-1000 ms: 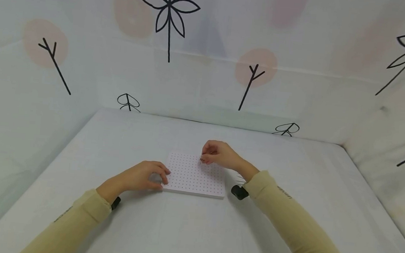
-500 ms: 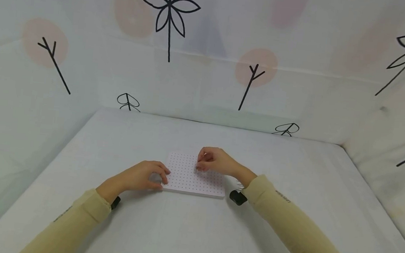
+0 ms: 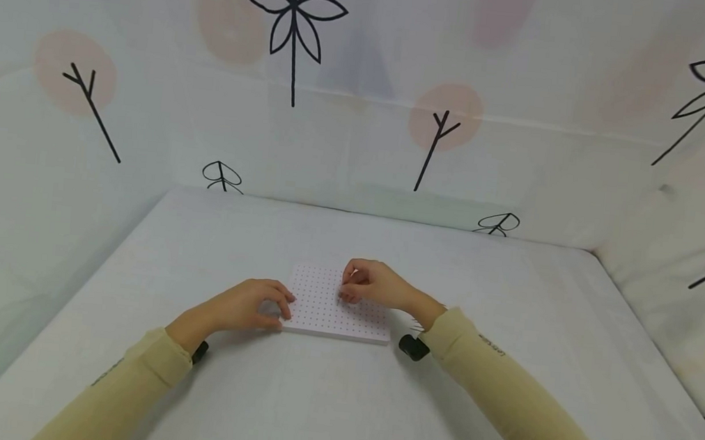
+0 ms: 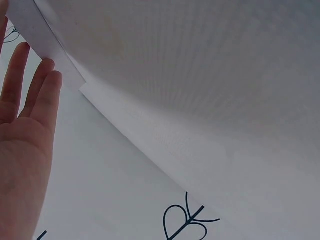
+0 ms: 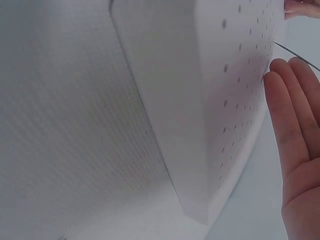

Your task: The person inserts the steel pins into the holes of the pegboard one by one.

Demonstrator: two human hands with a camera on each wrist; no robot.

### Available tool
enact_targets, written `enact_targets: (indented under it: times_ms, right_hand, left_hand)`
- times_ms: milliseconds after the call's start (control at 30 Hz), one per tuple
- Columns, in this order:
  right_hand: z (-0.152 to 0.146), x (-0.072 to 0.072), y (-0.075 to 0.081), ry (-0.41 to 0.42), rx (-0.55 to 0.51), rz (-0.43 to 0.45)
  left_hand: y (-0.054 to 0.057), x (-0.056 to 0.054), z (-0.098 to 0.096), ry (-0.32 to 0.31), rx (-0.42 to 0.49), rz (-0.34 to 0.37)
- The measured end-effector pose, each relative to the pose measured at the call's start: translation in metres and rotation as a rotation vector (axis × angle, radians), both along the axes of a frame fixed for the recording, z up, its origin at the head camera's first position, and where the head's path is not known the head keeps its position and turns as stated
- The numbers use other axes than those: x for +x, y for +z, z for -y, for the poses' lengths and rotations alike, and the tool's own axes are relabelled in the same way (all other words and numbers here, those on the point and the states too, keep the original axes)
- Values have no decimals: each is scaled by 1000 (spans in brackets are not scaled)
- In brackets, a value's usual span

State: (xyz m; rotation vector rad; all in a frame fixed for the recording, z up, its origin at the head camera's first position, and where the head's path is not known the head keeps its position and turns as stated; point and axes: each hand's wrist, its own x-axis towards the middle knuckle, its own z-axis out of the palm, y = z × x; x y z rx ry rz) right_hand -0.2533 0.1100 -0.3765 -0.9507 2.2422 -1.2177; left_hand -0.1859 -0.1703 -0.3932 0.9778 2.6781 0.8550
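No text, label, brand or number can be read. A short line of dark lettering (image 3: 108,372) stands on the person's left sleeve (image 3: 114,391) and another on the right sleeve (image 3: 509,398), each running lengthwise, both too small and blurred to make out.

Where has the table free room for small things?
Free: the table between both sleeves, before the board, and behind it toward the patterned cloth. Crowded: around the left hand, under the right hand, and by thin pins right of the board.

Thin pin (image 5: 295,53) cropped in right-wrist view
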Motion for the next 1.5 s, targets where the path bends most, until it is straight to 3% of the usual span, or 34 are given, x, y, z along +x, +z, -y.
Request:
enact_targets:
  times_ms: [433, 833, 1500]
  right_hand:
    - [-1, 3, 2, 21, 1, -5]
    - [3, 2, -6, 30, 42, -146]
    - [0, 3, -3, 13, 94, -165]
  left_hand:
    - [2, 1, 0, -2, 9, 7]
    - [4, 2, -1, -4, 6, 2]
    - [3, 1, -2, -8, 3, -2]
